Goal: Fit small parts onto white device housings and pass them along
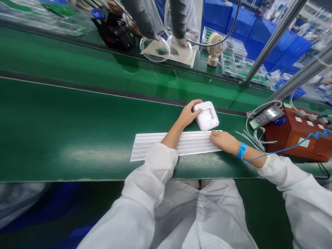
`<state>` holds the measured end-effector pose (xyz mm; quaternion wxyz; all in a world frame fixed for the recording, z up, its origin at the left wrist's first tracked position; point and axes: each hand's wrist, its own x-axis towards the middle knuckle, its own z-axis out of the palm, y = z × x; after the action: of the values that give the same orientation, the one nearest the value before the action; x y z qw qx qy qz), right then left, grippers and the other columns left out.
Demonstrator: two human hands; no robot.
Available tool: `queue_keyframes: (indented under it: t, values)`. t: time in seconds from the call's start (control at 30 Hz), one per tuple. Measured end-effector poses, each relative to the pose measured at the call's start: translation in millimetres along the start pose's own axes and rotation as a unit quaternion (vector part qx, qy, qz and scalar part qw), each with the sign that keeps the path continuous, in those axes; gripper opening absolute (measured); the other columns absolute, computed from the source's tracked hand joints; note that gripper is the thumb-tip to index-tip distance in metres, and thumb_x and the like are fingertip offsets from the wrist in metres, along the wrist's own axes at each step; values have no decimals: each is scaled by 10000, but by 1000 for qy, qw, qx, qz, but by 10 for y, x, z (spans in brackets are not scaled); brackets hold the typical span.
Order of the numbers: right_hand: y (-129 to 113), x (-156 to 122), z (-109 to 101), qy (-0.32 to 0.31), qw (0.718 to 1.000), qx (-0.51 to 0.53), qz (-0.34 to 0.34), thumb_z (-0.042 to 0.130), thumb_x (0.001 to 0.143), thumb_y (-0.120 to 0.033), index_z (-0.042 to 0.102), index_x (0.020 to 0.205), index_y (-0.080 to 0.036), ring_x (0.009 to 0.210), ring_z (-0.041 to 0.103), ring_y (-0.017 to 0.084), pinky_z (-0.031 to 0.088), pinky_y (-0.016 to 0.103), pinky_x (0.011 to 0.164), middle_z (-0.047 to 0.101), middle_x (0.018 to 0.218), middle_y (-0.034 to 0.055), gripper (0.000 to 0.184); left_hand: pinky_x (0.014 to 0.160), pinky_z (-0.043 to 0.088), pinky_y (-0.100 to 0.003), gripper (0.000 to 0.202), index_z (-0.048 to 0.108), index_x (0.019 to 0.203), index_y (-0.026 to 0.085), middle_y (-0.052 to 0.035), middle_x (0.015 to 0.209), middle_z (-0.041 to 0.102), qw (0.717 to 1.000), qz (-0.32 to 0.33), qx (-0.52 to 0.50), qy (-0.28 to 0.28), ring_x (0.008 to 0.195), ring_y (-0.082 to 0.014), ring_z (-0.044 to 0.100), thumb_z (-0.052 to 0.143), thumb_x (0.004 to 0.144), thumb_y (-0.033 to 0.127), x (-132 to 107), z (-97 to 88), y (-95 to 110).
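Observation:
A small white plastic device (pixel 206 116) with rounded corners lies on the green conveyor belt (pixel 77 121). My left hand (pixel 188 113) grips its left side, fingers curled over the top edge. My right hand (pixel 222 139) rests just below the device on a long white sheet with wavy rows (pixel 153 145), its fingers bent and pinched on the sheet's right end; whether they hold anything is hidden. A blue wrist strap (pixel 241 150) with a coiled blue cord sits on my right wrist.
A brown box with labels (pixel 298 138), a small meter (pixel 267 116) and white cables lie at the right. Across the belt, another person's sleeves work over two round lenses (pixel 166 50). A small beige fan (pixel 214 48) and trays of green boards (pixel 233 58) stand beyond.

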<state>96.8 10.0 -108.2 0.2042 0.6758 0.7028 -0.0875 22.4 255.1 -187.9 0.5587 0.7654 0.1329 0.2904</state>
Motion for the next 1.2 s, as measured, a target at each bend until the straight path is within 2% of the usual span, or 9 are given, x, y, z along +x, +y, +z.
queue_keyframes:
  t: [0.2,0.37,0.5,0.7,0.83,0.93,1.0,1.07,1.2]
  values:
    - [-174,14,-112,-35,999,-23,18,410,1113,-14,699,1207,-67,1042,763,284,595,358,811,705,1230,237,307,1228,560,-500,540,682,1463,196,-130,1532,727,1000,3,9,-6,1393,-326,690,702,954,374,15,-6,-34]
    - [-271,3,-36,-28,998,-24,43,369,1108,-19,695,1204,-78,1057,729,309,590,373,777,686,1220,246,345,1253,538,-498,507,700,1437,202,-121,1545,722,1000,2,-9,5,1415,-324,680,699,954,355,21,18,-41]
    - [-197,-19,65,-12,998,-7,57,391,1131,-58,696,1221,-117,1011,701,285,553,356,765,698,1238,212,324,1251,538,-487,505,703,1439,198,-116,1537,727,1000,5,-15,2,1401,-317,687,699,954,337,28,27,-28]
    - [36,2,273,95,991,72,52,558,1138,-167,734,1078,-140,932,690,231,525,321,831,737,1101,129,188,1250,538,-485,505,696,1441,189,-124,1520,727,1000,8,-19,6,1397,-313,687,700,950,309,27,19,-9]
    - [196,-28,399,181,965,189,25,620,1089,-140,745,1043,-162,890,686,204,524,301,832,729,1009,73,136,1245,538,-488,507,703,1434,169,-134,1510,734,999,22,-29,5,1395,-318,687,707,944,296,36,18,-15]
    - [278,-64,437,205,947,248,-6,639,1102,-183,758,1090,-182,913,706,202,540,303,856,748,1034,67,120,1224,550,-485,512,703,1436,158,-143,1501,739,999,26,-37,5,1379,-320,698,707,940,283,44,22,-27]
    - [292,-75,418,198,951,237,-18,621,1127,-213,762,1111,-187,962,719,217,551,314,883,761,1068,83,144,1219,551,-486,505,704,1433,161,-139,1495,743,999,25,-39,8,1368,-318,705,707,939,271,45,26,-30]
    - [266,-72,354,165,968,187,-24,570,1160,-231,762,1111,-178,995,719,233,555,330,904,763,1097,106,205,1222,546,-487,493,708,1428,177,-126,1496,746,999,22,-38,12,1368,-314,704,706,941,256,42,27,-29]
    - [100,-41,97,43,998,43,-13,477,1177,-164,753,1100,-131,948,700,247,553,351,866,745,1140,153,288,1225,541,-486,480,706,1425,207,-105,1507,741,999,12,-32,8,1374,-305,698,695,945,230,40,21,-20]
